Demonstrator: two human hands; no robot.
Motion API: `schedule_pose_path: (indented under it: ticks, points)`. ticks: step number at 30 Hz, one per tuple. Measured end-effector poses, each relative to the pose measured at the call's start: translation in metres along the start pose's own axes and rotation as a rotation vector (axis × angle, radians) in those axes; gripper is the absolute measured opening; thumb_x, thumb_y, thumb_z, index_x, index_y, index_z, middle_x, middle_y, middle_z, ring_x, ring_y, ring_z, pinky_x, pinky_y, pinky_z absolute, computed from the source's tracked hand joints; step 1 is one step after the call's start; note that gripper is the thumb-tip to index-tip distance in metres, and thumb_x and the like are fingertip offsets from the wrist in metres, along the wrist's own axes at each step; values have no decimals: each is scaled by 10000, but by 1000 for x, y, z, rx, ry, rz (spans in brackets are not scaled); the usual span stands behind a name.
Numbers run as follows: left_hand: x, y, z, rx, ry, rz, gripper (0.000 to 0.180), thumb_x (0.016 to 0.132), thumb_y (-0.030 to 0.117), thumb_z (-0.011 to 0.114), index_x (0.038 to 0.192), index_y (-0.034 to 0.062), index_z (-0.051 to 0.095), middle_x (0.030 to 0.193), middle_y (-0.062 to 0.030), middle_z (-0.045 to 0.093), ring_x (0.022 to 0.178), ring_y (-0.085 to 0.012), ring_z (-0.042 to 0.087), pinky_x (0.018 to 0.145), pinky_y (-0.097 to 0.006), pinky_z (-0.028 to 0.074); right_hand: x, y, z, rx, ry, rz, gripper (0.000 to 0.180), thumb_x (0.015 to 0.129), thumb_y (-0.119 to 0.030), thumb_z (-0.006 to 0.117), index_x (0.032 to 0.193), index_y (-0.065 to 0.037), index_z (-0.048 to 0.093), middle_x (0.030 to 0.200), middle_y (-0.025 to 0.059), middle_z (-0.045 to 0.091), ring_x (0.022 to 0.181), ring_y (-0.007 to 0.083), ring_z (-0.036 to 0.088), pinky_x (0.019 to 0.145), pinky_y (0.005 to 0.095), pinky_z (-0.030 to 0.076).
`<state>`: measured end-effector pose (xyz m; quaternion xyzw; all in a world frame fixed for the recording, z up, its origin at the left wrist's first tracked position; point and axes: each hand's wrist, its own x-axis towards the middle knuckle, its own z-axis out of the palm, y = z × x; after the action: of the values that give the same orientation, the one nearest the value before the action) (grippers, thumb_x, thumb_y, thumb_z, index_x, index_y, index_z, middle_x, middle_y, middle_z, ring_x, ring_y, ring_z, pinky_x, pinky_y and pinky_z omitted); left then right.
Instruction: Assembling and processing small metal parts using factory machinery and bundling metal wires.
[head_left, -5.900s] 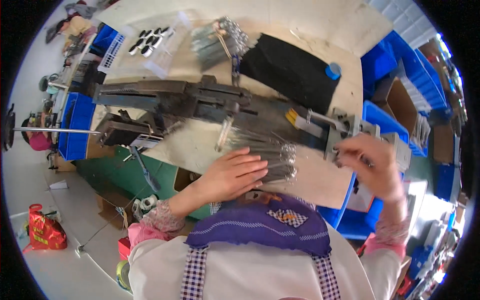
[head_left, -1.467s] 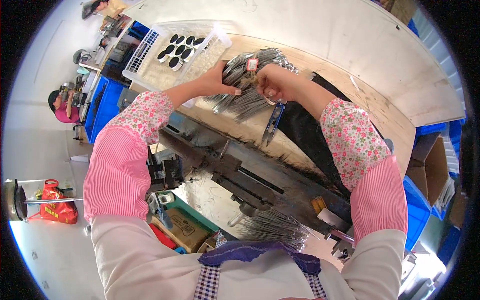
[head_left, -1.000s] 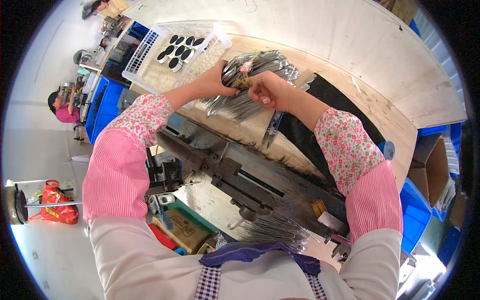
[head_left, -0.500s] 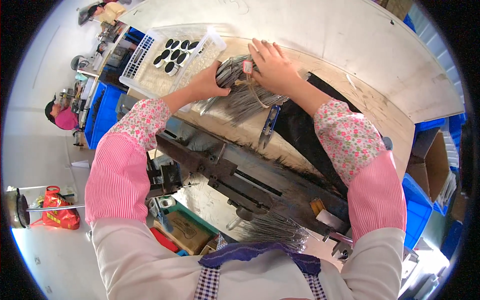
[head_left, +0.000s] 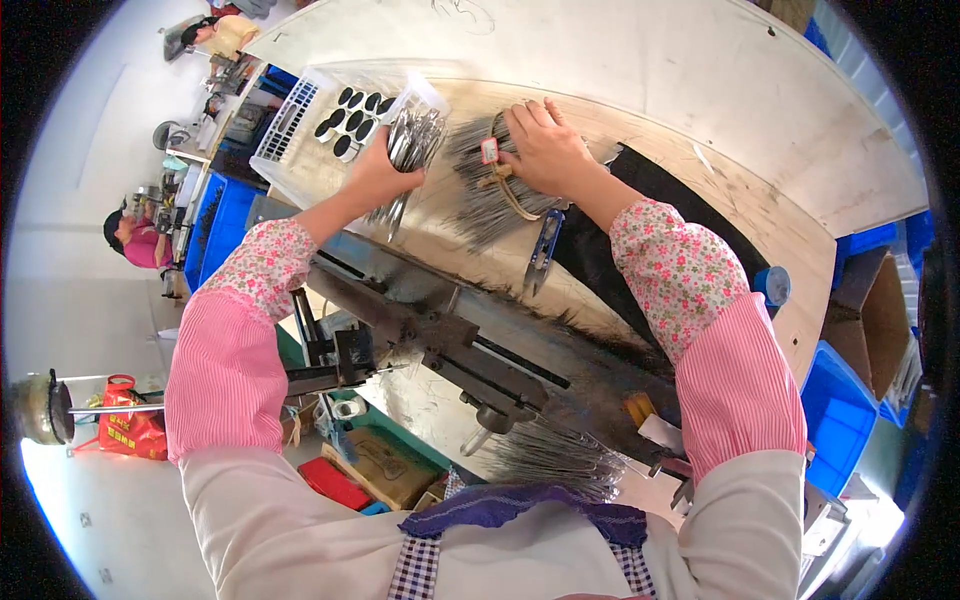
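My left hand is closed round a bundle of thin silvery metal wires, near the right side of the white plastic crate. Its thumb presses against the wires, whose ends poke out below the palm. To the right, my right hand grips the top of a second, larger bundle of grey wires lying on the wooden board. A tan tie band and a red-edged white tag sit on that bundle beside my right thumb. Blue-handled thread snips lie just below.
The white crate holds several white, black-topped cylinders. A dark metal fixture crosses in front of me, with more wires beneath. Black cloth lies right, near a blue round container. Two people work at far left.
My left hand has moved left with a bundle of wires, away from the larger bundle. My right hand stays on the larger one, and a gap of bare board now shows between them.
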<state>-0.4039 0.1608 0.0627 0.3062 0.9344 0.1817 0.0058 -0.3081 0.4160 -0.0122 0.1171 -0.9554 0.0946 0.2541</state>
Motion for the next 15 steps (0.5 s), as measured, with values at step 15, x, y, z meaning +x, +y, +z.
schedule_pose_path:
  ticks: [15]
  points:
    - [-8, 143, -92, -609, 64, 170, 347, 769, 168, 741, 1045, 36, 578, 963, -2, 611, 881, -117, 573, 808, -286, 475, 18, 8, -36, -232, -187, 36, 673, 902, -434, 489, 1395, -7, 319, 1360, 138, 429, 1269, 276, 394, 1065, 494, 292]
